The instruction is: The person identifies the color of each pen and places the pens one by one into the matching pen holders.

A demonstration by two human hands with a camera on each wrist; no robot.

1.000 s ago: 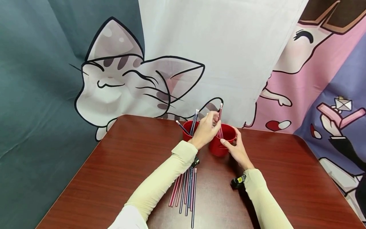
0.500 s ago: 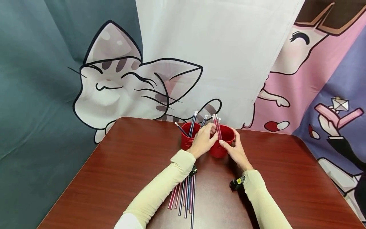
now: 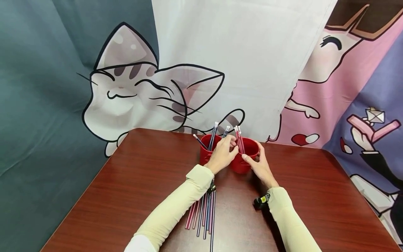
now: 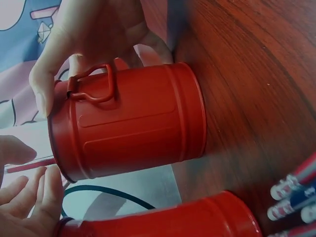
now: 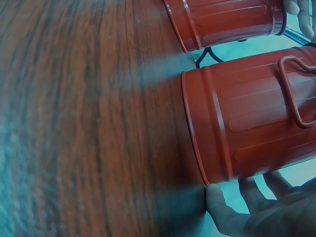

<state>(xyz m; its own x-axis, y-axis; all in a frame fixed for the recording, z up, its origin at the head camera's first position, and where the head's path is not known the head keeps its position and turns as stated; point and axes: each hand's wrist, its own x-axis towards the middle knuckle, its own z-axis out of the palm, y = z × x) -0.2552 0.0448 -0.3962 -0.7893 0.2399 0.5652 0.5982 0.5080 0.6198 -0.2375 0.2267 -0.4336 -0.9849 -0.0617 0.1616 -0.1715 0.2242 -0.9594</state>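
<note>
Step in hand, by judgement: sorting red pencils into the right red metal bucket; dark-blue pencils stand in the left red metal bucket. The right hand grips the right bucket, thumb at the near rim. The left hand pinches one red pencil between thumb and fingertips at that rim. The next move likely calls for releasing it, then reaching for the loose mixed pencils on the near tabletop.

The table was reddish brown, dark-grained — on it, two buckets were red, loose pencils red and navy; behind it, a cloth bore a grey-striped white cat.
</note>
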